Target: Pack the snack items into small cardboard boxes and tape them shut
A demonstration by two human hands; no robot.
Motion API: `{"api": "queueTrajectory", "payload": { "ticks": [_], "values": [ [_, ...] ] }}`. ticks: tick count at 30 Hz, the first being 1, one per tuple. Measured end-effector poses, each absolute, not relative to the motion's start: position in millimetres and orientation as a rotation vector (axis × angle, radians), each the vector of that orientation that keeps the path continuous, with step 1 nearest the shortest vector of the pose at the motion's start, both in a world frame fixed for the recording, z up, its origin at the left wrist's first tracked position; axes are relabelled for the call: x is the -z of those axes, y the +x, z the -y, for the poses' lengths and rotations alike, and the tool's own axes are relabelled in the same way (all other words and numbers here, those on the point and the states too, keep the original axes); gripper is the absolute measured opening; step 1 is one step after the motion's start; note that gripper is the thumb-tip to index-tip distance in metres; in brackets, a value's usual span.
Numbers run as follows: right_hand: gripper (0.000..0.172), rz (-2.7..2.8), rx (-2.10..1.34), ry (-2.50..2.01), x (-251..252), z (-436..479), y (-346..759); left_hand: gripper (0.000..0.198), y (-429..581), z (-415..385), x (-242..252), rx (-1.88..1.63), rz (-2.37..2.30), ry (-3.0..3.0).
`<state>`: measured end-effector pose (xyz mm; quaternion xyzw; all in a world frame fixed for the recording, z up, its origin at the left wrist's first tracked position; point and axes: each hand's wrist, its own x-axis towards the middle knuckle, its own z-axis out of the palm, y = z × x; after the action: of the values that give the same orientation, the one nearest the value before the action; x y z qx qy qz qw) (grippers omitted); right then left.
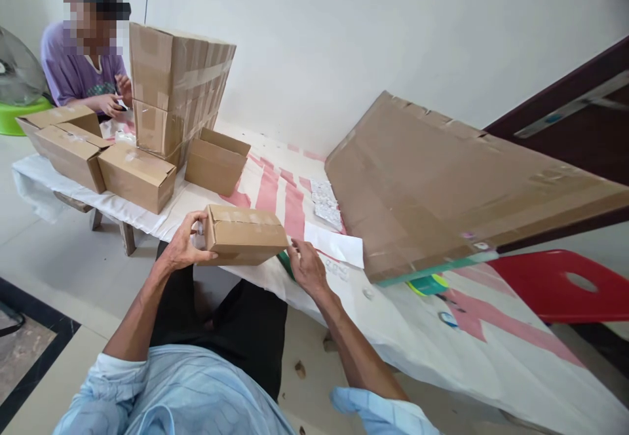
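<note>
A closed brown cardboard box (248, 235) lies in front of me at the near edge of the table. My left hand (185, 244) grips its left end, the thumb along the near side and the fingers at the far corner. Clear tape shows at that end. At the box's right end is my right hand (307, 264), its fingers curled and their tips close to the corner. Whether it holds anything is hidden. Partly under those fingers shows a dark green object (285, 265), too covered to name.
Left stand more cardboard boxes (137, 176), a tall taped stack (191, 88) and an open box (216, 163). A large cardboard sheet (452, 192) leans at right, near a green tape roll (427, 284) and red chair (565, 284). A co-worker (83, 75) sits far left.
</note>
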<state>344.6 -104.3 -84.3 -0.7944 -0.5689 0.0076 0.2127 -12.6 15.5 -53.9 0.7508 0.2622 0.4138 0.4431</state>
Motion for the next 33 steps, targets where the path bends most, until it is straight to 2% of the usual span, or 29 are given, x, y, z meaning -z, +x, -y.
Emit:
{"api": "queueTrajectory", "payload": {
  "ticks": [6,8,10,13,17,19,22,27,33],
  "values": [
    [0.013,1.524,-0.142,-2.43,106,113,338,0.083,-28,-20,41,-0.963,-0.593,1.883],
    [0.009,1.489,-0.141,-2.446,105,111,334,0.085,-30,-20,37,-0.936,-0.596,1.902],
    [0.015,1.439,-0.12,-2.43,100,108,332,0.086,-32,-19,34,-0.914,-0.608,1.931],
    [0.035,1.328,-0.053,-2.369,81,103,335,0.084,-35,-18,31,-0.883,-0.625,1.994],
    [0.054,1.302,-0.087,-2.15,34,101,332,0.081,-38,-16,29,-0.874,-0.621,2.051],
    [0.053,1.443,-0.244,-1.85,4,103,318,0.078,-40,-14,29,-0.871,-0.616,2.079],
    [0.039,1.641,-0.394,-1.552,-37,104,288,0.077,-41,-11,29,-0.883,-0.611,2.127],
    [0.032,1.836,-0.583,-1.443,-74,95,255,0.089,-45,-5,33,-0.852,-0.63,2.141],
    [0.03,1.97,-0.616,-1.46,-93,86,250,0.093,-45,-2,36,-0.835,-0.625,2.131]
  ]
}}
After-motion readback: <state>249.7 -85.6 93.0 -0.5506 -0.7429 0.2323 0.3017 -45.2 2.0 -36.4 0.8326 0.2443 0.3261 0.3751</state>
